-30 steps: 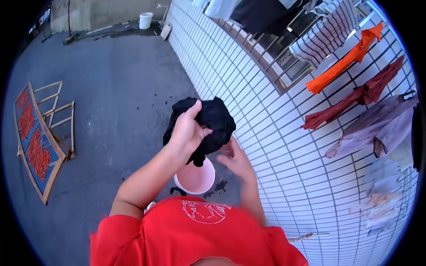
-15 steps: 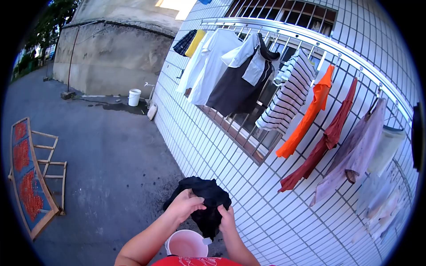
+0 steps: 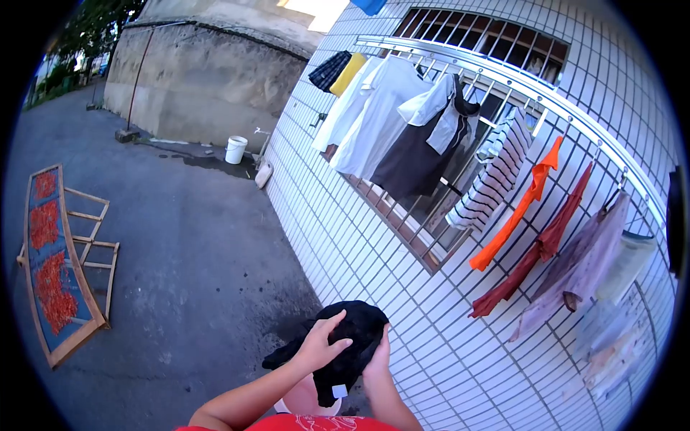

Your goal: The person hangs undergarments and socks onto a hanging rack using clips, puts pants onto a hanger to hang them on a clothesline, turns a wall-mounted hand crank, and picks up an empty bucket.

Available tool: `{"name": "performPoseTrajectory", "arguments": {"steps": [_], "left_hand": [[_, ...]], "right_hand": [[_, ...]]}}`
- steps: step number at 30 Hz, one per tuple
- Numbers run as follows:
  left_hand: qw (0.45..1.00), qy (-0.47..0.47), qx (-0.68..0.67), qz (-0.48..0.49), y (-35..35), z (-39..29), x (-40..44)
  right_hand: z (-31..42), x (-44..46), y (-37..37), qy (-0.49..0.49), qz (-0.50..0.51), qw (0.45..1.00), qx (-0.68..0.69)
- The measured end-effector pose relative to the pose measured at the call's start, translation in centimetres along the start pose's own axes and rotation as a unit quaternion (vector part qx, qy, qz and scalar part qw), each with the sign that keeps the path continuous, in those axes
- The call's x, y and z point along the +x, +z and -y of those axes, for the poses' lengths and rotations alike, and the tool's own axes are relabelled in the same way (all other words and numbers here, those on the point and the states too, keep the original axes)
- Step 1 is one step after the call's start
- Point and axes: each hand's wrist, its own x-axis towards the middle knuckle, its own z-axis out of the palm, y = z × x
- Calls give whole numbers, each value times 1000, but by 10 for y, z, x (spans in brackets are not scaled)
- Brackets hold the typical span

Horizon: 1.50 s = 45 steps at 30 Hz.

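Note:
A bunched black garment with a small white tag is held up in front of me at the bottom centre. My left hand lies against its near left side, thumb and fingers spread apart. At the garment's right edge, my right hand grips the cloth, its fingers partly hidden behind it. Below the cloth stands a pink bucket, partly covered by the garment and my left forearm.
Clothes, including an orange garment and a striped shirt, hang from a metal rail along the tiled wall at right. A wooden-framed tray of red pieces stands at left. A white bucket is farther back.
The view has tilted up, bringing the rail into sight. Both hands pinched the cloth half a second ago; my left fingers have since spread, and the garment has shifted slightly right.

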Motion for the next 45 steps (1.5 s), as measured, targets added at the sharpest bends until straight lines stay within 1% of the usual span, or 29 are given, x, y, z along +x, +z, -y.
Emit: {"name": "performPoseTrajectory", "arguments": {"steps": [2,4,6,8,9,10,12,13,14,16,17,19,20,22,23,24,26,28,30,31,32,33,35,37,38,40,43,44,45], "left_hand": [[999,-23,-11,-39,-3,-4,-7],[1000,-15,-24,-9,-12,-5,-10],[999,-13,-39,30,-18,-9,-14],[991,-105,-34,77,-22,-14,-18],[996,-70,-45,29,-18,-15,-21],[996,-69,-43,39,-18,-18,-26],[998,-18,58,4,-21,-29,-31],[998,-10,68,-14,-21,-37,-33],[994,31,103,-37,-21,-51,-34],[984,111,95,-106,-20,-73,-32],[982,112,101,-118,-21,-85,-33],[977,150,77,-129,-18,-95,-30],[983,130,77,-102,-18,-100,-32],[975,174,20,-136,-1,-115,-29],[981,143,-15,-132,5,-125,-29],[987,36,-137,-69,5,-134,-30],[953,-2,-292,-84,14,-155,-27],[926,-12,-362,-106,13,-164,-26],[916,-29,-374,-139,11,-166,-22],[906,-56,-397,-134,9,-168,-20],[897,-94,-406,-146,10,-173,-20],[901,-100,-403,-123,10,-166,-17],[881,-140,-442,-99,13,-157,-9],[864,-168,-469,-72,12,-161,-11],[865,-159,-473,-61,13,-174,-16],[875,-178,-446,-62,17,-199,-25],[887,-143,-438,-27,16,-226,-36],[889,-132,-438,-16,15,-224,-32],[894,-115,-433,-1,4,-200,-12]], "right_hand": [[-7,-7,7,12,3,1000,-5],[-16,-15,9,46,-28,995,-80],[-14,-27,7,30,-53,995,-79],[-11,-35,-3,34,-57,977,-204],[-11,-39,-6,16,-88,963,-253],[-10,-45,-6,11,-94,965,-246],[-1,-59,-9,-5,-117,912,-392],[-2,-66,-9,-48,-121,927,-352],[1,-71,-18,-67,-105,924,-362],[11,-88,-28,-24,-137,950,-281],[12,-93,-43,-34,-160,952,-257],[16,-108,-68,-43,-177,965,-190],[19,-119,-75,-56,-186,964,-182],[27,-142,-87,-81,-200,962,-169],[35,-154,-92,-86,-208,960,-166],[44,-169,-94,-116,-225,962,-104],[61,-199,-105,-182,-277,944,-10],[77,-230,-132,-237,-303,920,65],[91,-264,-150,-306,-344,885,68],[102,-281,-146,-315,-363,876,45],[107,-293,-142,-351,-381,855,20],[107,-301,-163,-348,-365,864,13],[119,-315,-149,-372,-351,860,3],[122,-327,-151,-362,-328,872,-6],[124,-329,-156,-353,-322,878,-14],[127,-332,-178,-321,-279,904,-35],[118,-332,-167,-290,-258,921,-28],[112,-329,-170,-269,-255,928,-46],[106,-326,-175,-250,-253,933,-63]]}}
